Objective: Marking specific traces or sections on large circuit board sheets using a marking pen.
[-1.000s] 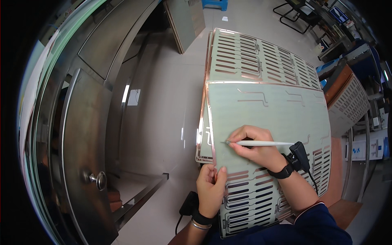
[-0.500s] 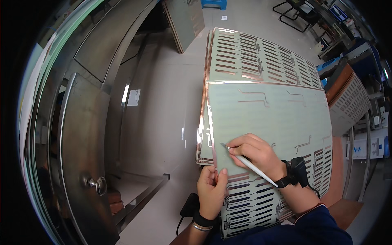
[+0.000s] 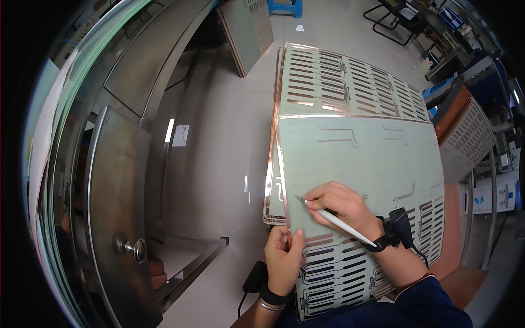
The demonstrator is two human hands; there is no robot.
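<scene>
A pale green circuit board panel (image 3: pixel 361 158) with copper traces and a copper rim lies in front of me. Its near part bears rows of dark slot shapes. My left hand (image 3: pixel 283 257) pinches the panel's left edge, thumb on top and fingers curled at the rim. In my right hand (image 3: pixel 342 205) is a white-handled craft knife (image 3: pixel 342 225), held like a pen. Its thin metal tip points left and meets or nearly meets the panel's surface near the left edge. Both wrists wear black straps with small boxes.
Beneath and beyond lie more copper-patterned panels (image 3: pixel 355 82). Further panels lean at the right (image 3: pixel 470 131) and at the far left (image 3: pixel 246 38). A metal cabinet door with a round knob (image 3: pixel 138 250) stands at the left. A blue stool (image 3: pixel 285 7) is on the floor beyond.
The whole view has shifted slightly, with the far panels and the cabinet door sitting a little lower. Both hands keep their grips, and the knife tip stays near the same spot on the panel.
</scene>
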